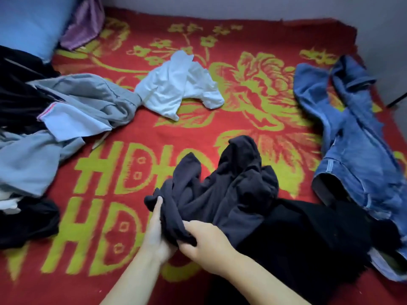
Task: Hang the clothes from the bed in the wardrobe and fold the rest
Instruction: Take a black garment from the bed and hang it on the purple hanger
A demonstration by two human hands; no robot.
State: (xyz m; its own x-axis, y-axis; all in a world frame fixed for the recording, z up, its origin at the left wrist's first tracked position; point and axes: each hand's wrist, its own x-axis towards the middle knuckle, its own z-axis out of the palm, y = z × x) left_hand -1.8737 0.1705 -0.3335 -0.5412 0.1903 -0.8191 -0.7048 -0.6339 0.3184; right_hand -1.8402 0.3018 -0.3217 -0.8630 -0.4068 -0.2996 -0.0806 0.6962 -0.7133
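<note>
**Dark garment gripped in both hands over the bed**

Bed (pixel 220 137) fills the view, spread with a red blanket patterned in yellow-green flowers and block letters.

At 9 o'clock, a heap of grey clothes (pixel 72 106) sprawled over the blanket, overlapping black fabric (pixel 17 91) at the far left edge.

At 3 o'clock, blue jeans (pixel 356 155) stretched lengthwise along the bed's right side, legs toward 1 o'clock, waist toward 4 o'clock.

At 5 o'clock, a black garment (pixel 308 234) lying flat, touching the jeans and partly under the dark grey garment (pixel 231 190), which bunches up just below centre.

At 8 o'clock, another black piece (pixel 28 221) crumpled near the left edge.

At 11 o'clock, a light blue pillow (pixel 28 20) with purple cloth (pixel 84 23) just beside it.

At 12 o'clock of centre, a white garment (pixel 178 84) crumpled, touching the grey heap's tip.

At 6 o'clock, left hand (pixel 158 234) with its grip clenched on the dark grey garment's near edge, thumb up along the fabric; right hand (pixel 207 245) just beside it, grip likewise grasping the same edge.
</note>
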